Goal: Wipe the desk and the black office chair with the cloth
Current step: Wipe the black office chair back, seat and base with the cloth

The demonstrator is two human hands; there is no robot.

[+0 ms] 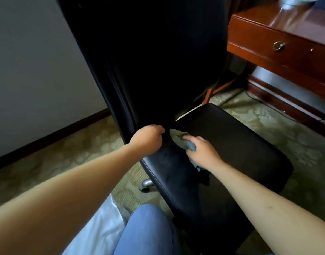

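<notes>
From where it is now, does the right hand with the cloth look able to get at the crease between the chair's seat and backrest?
Probably yes. The right hand presses the cloth on the seat just short of the crease, while the left hand grips the backrest edge beside it, not across the path.

Crumpled grey cloth (183,142) lies on black chair (231,144) seat beside reddish desk (279,34).

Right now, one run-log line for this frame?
step: wiping chair seat | right hand: presses grey cloth near backrest | left hand: grips backrest edge | desk: untouched
</notes>
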